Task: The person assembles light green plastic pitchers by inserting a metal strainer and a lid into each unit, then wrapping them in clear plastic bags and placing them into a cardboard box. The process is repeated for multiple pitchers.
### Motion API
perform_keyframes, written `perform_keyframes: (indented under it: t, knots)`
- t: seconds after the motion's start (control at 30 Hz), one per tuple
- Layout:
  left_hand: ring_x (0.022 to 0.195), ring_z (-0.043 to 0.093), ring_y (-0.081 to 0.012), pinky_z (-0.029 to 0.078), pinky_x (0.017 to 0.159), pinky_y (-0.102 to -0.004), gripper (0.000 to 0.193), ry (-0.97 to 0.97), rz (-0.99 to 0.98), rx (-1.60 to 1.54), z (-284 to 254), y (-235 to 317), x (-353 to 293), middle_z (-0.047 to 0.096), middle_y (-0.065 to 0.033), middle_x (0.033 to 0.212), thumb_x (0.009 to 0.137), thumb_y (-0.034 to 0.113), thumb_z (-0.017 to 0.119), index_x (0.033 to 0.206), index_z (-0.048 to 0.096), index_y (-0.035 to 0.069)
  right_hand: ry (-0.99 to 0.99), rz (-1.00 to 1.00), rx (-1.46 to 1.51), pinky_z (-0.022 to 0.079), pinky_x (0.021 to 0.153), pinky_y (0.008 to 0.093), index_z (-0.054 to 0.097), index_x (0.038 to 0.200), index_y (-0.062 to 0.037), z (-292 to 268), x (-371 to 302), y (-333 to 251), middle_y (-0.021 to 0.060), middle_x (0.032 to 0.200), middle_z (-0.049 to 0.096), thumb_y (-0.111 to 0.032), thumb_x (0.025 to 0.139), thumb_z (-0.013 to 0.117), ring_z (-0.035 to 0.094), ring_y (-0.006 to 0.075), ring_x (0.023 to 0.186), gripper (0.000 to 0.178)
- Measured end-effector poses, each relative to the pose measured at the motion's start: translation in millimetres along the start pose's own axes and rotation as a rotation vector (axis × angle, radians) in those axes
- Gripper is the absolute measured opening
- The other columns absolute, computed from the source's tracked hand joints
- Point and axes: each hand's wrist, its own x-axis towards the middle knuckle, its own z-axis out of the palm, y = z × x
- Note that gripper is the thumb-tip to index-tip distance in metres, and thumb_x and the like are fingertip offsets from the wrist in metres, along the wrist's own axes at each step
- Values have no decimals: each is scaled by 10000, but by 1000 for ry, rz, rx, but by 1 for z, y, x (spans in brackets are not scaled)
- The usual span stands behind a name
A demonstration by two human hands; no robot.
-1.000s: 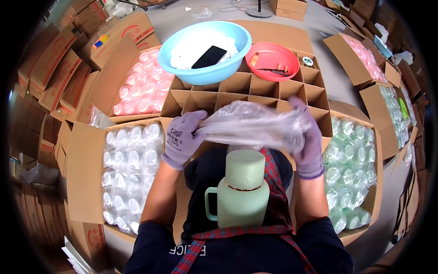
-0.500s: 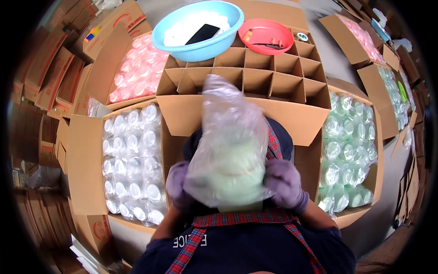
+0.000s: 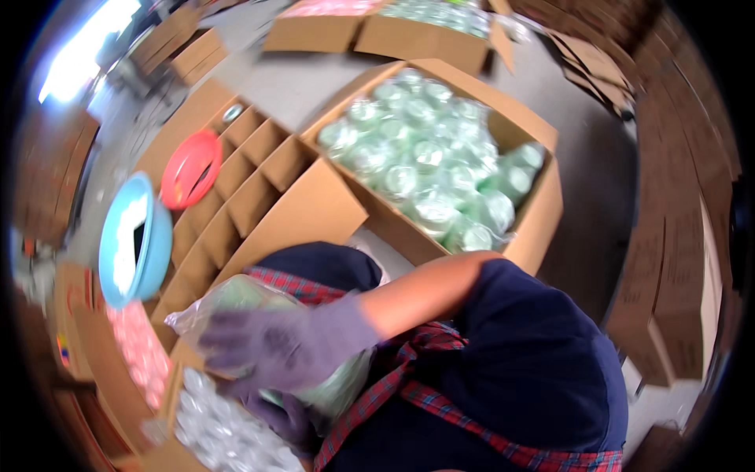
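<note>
A pale green rounded container in a clear plastic bag (image 3: 236, 295) lies against my lap, tilted toward the left. My right hand (image 3: 283, 346), in a purple-grey work glove, rests across the top of the bag with its fingers stretched out and blurred. Beneath it, my left hand (image 3: 287, 421), gloved alike, cups the bag's near side; most of its fingers are hidden. The container's exact kind cannot be made out, since the glove and film cover it.
Bagged pale green containers fill a carton (image 3: 543, 200) on my right. An opened carton with cardboard dividers (image 3: 279, 228) stands ahead, bearing a blue basin (image 3: 160, 248) and a red basin (image 3: 177, 173). Clear wrapped pieces (image 3: 224, 429) lie at lower left, pink ones (image 3: 138, 346) beyond them.
My view has swung to the right, toward the carton of green containers. My right hand has moved from the bag's side to across its top; the bag now leans left.
</note>
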Motion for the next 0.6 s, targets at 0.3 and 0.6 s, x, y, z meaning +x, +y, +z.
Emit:
perform_keyframes:
  t: [0.3, 0.6]
  knots:
    - [1201, 543, -441, 434, 1018, -505, 569, -537, 279, -80, 35, 79, 70, 551, -257, 1329, 750, 181, 795, 1242, 580, -5, 4, 202, -517, 483, 915, 424, 683, 1139, -143, -104, -115, -6, 77, 986, 645, -240, 869, 609, 618, 268, 970, 296]
    - [1101, 641, -352, 490, 997, -433, 268, -348, 250, 290, -1, 28, 161, 688, -199, 1181, 932, 112, 686, 1163, 681, -24, 64, 1720, -1428, 539, 817, 485, 638, 1217, -148, -356, -305, -42, 183, 939, 708, -214, 853, 636, 695, 359, 899, 370]
